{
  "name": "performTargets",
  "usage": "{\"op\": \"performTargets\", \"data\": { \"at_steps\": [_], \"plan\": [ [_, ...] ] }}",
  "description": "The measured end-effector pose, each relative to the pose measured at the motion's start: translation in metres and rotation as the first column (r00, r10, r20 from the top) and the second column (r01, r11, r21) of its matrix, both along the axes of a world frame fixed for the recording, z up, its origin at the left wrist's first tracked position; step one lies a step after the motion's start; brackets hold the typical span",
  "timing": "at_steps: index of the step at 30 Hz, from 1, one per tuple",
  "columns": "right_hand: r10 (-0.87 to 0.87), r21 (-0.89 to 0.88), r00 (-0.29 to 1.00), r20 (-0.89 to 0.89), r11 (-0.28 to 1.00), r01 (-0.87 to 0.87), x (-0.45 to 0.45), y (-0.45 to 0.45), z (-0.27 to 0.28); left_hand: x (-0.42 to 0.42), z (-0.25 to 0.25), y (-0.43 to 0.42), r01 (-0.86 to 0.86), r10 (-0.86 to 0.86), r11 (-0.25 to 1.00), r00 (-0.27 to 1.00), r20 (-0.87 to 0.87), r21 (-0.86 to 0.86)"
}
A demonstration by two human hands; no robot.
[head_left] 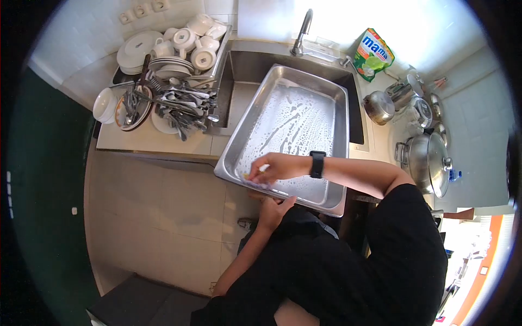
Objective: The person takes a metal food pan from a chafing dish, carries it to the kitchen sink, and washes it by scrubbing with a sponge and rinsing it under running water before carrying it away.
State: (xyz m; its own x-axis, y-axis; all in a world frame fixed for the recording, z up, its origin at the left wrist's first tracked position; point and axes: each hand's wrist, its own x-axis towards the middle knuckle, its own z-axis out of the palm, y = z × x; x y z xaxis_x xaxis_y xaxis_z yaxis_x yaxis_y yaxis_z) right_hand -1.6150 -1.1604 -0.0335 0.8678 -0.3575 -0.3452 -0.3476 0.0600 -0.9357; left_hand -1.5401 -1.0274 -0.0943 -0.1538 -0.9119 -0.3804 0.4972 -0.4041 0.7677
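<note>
A large rectangular metal pan (340, 114), wet with droplets inside, lies tilted over the sink (237, 103) and juts past the counter's front edge. My right hand (276, 167), with a black watch on the wrist, is closed on a sponge (255, 182) at the pan's near left corner. Only a bit of yellow and pale purple shows of that sponge. Below the near rim, my left hand (272, 211) grips the pan's outer edge, its thumb along the side.
White plates (138, 49), cups (202, 57) and a heap of cutlery (185, 103) stand left of the sink. Behind is a faucet (303, 32). On the right are a green soap pouch (373, 54), a small pot (379, 107) and a large lidded pot (427, 163).
</note>
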Motion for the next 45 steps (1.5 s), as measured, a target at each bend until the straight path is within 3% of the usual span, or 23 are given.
{"op": "performTargets", "data": {
  "at_steps": [1,4,7,9,12,13,17,18,20,22,25,26,27,28,30,32,34,37,40,41,42,44,45],
  "plan": [
    [0.003,0.043,1.0,-0.025,0.999,-0.002,-0.012,0.004,0.002,-0.002,-0.001,0.003,-0.01,0.011,1.0,0.997,-0.071,0.024],
    [0.009,0.084,0.994,-0.105,0.996,-0.001,-0.043,0.015,0.005,-0.009,0.009,0.004,-0.191,0.254,0.96,0.902,-0.348,0.206],
    [0.047,0.024,0.979,-0.199,0.999,-0.043,-0.07,0.025,0.018,-0.01,0.01,-0.002,-0.148,0.205,0.946,0.963,-0.176,0.289],
    [0.087,-0.015,0.942,-0.326,0.995,-0.097,-0.086,0.033,0.042,-0.011,0.021,-0.003,-0.222,0.267,0.928,0.957,-0.115,0.3],
    [0.094,-0.078,0.96,-0.263,0.99,-0.119,-0.126,0.044,0.037,-0.007,0.024,-0.005,-0.256,0.28,0.92,0.959,-0.039,0.298],
    [0.116,-0.193,0.973,-0.201,0.969,-0.155,-0.134,0.045,0.037,-0.006,0.025,-0.007,-0.255,0.275,0.923,0.961,-0.029,0.288],
    [0.195,-0.267,0.943,-0.27,0.926,-0.268,-0.156,0.035,0.047,-0.012,0.023,-0.005,-0.245,0.244,0.934,0.969,0.039,0.259],
    [0.232,-0.383,0.945,-0.231,0.871,-0.308,-0.167,0.025,0.034,-0.014,0.021,-0.005,-0.252,0.248,0.932,0.968,0.05,0.261],
    [0.141,-0.474,0.916,-0.376,0.82,-0.321,-0.185,-0.003,0.026,-0.018,0.017,-0.003,-0.263,0.253,0.928,0.965,0.074,0.264],
    [-0.051,-0.703,0.914,-0.403,0.656,-0.274,-0.203,-0.034,0.01,-0.014,0.016,-0.004,-0.261,0.255,0.921,0.965,0.058,0.291],
    [-0.109,-0.644,0.875,-0.471,0.721,-0.256,-0.199,-0.032,0.011,-0.009,0.02,-0.007,-0.294,0.302,0.899,0.953,0.026,0.325],
    [-0.013,-0.666,0.909,-0.417,0.685,-0.296,-0.193,-0.016,0.007,-0.009,0.022,-0.008,-0.314,0.329,0.887,0.944,0.014,0.339],
    [0.096,-0.405,0.909,-0.405,0.873,-0.273,-0.179,0.003,0.014,-0.009,0.022,-0.009,-0.319,0.336,0.887,0.942,0.006,0.334],
    [0.18,-0.412,0.938,-0.297,0.862,-0.296,-0.166,0.025,0.027,-0.008,0.021,-0.009,-0.323,0.342,0.887,0.94,0.0,0.331],
    [0.26,-0.325,0.875,-0.409,0.854,-0.406,-0.148,0.04,0.045,-0.009,0.023,-0.007,-0.33,0.345,0.885,0.939,0.014,0.329],
    [0.173,-0.377,0.852,-0.495,0.84,-0.39,-0.167,0.018,0.031,-0.014,0.029,-0.007,-0.338,0.343,0.883,0.938,0.045,0.326],
    [0.024,-0.564,0.856,-0.517,0.742,-0.362,-0.19,-0.02,0.015,-0.016,0.028,-0.005,-0.325,0.331,0.894,0.943,0.035,0.31],
    [-0.157,-0.857,0.912,-0.38,0.431,-0.283,-0.206,-0.055,-0.007,-0.013,0.028,-0.005,-0.282,0.297,0.905,0.955,0.001,0.318],
    [0.038,-0.648,0.746,-0.665,0.468,-0.602,-0.188,-0.034,-0.012,-0.012,0.026,-0.005,-0.298,0.305,0.903,0.952,0.026,0.308],
    [0.144,-0.457,0.667,-0.731,0.622,-0.636,-0.18,-0.023,-0.019,-0.013,0.024,-0.005,-0.317,0.319,0.9,0.947,0.043,0.299],
    [0.133,-0.588,0.872,-0.47,0.689,-0.423,-0.177,-0.004,-0.013,-0.013,0.023,-0.005,-0.32,0.325,0.897,0.945,0.038,0.305],
    [0.188,-0.579,0.843,-0.503,0.651,-0.491,-0.169,0.001,0.005,-0.013,0.021,-0.004,-0.326,0.335,0.891,0.942,0.028,0.315],
    [0.127,-0.581,0.827,-0.548,0.653,-0.485,-0.172,-0.007,0.004,-0.014,0.021,-0.003,-0.326,0.334,0.889,0.942,0.033,0.321]
  ]
}}
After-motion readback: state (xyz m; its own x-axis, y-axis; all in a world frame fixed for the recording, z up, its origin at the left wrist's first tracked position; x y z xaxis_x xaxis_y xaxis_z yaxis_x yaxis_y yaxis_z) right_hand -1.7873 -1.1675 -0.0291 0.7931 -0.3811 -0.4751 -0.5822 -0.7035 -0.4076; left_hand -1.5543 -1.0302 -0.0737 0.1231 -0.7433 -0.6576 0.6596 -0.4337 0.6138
